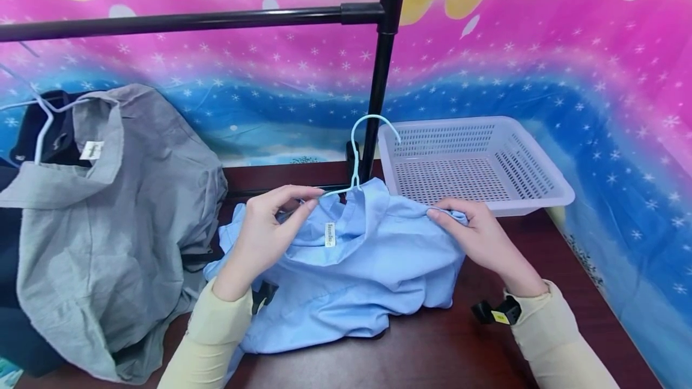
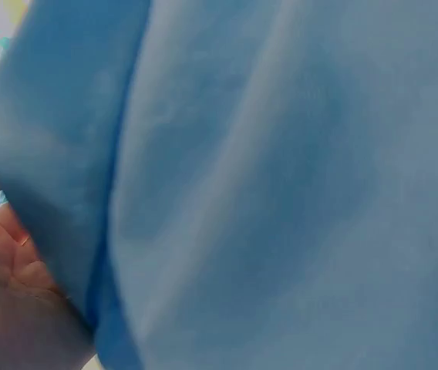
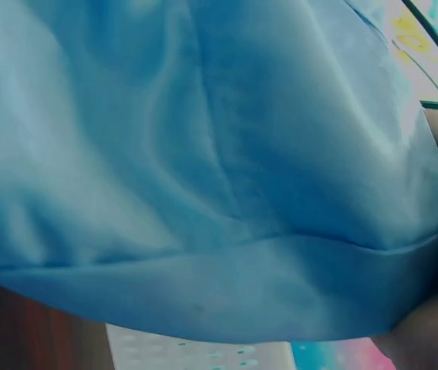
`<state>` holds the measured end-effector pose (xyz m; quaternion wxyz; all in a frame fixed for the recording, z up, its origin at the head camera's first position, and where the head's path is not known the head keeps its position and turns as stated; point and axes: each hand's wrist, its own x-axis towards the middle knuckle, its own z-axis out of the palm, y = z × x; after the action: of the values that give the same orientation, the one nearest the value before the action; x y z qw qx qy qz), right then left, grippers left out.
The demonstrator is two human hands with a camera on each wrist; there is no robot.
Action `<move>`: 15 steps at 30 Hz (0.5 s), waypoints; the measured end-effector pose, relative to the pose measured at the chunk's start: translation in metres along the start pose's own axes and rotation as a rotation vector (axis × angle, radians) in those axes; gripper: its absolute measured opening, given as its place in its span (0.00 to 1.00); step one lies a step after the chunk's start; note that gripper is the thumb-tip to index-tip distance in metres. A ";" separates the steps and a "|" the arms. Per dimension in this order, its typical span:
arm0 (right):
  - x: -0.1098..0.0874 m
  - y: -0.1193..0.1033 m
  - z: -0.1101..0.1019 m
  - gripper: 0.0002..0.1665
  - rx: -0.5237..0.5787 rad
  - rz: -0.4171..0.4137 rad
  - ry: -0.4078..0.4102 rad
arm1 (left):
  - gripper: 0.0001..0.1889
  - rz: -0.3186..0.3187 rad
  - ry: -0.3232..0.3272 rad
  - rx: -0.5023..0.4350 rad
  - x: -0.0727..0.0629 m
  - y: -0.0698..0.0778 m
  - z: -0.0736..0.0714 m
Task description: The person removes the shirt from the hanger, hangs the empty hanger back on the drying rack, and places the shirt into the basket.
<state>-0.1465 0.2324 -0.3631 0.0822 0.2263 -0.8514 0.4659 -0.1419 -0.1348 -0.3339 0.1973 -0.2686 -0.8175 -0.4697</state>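
A light blue shirt (image 1: 351, 290) lies with its collar toward the rack, a white label inside the neck. The hook of a pale blue hanger (image 1: 355, 161) rises from the collar. My left hand (image 1: 262, 236) pinches the hanger's left arm between thumb and fingers, beside the collar. At the opposite shoulder, my right hand (image 1: 478, 236) pinches the shirt's fabric; the hanger's right arm is hidden under the cloth. Blue shirt fabric (image 2: 281, 185) fills most of the left wrist view. In the right wrist view, a seamed edge of the shirt (image 3: 227, 154) hangs before the camera.
A black clothes rack (image 1: 381, 71) stands behind the shirt. Grey clothing (image 1: 124, 215) hangs at the left on another hanger (image 1: 45, 122), with dark garments beside it. A white perforated basket (image 1: 540, 191) sits at the back right of the dark red table (image 1: 432, 353).
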 end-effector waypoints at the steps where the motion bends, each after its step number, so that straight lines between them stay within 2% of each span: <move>1: 0.000 0.001 0.001 0.08 -0.003 -0.003 0.015 | 0.14 0.005 0.006 0.011 -0.001 0.001 -0.001; 4: 0.000 0.002 0.003 0.07 -0.016 0.004 0.054 | 0.16 -0.005 0.013 0.079 -0.004 0.003 -0.010; 7: 0.000 0.005 0.002 0.06 -0.023 0.024 0.079 | 0.20 -0.081 -0.019 0.175 -0.010 0.005 -0.025; 10: -0.001 0.006 0.001 0.05 -0.032 0.027 0.098 | 0.24 -0.189 -0.103 0.275 -0.018 0.003 -0.039; 15: -0.001 0.007 0.000 0.05 -0.025 0.029 0.115 | 0.28 -0.318 -0.231 0.349 -0.029 -0.009 -0.053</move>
<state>-0.1488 0.2359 -0.3684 0.1271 0.1857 -0.8541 0.4688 -0.1215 -0.1921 -0.3313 0.0696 -0.1502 -0.9353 -0.3127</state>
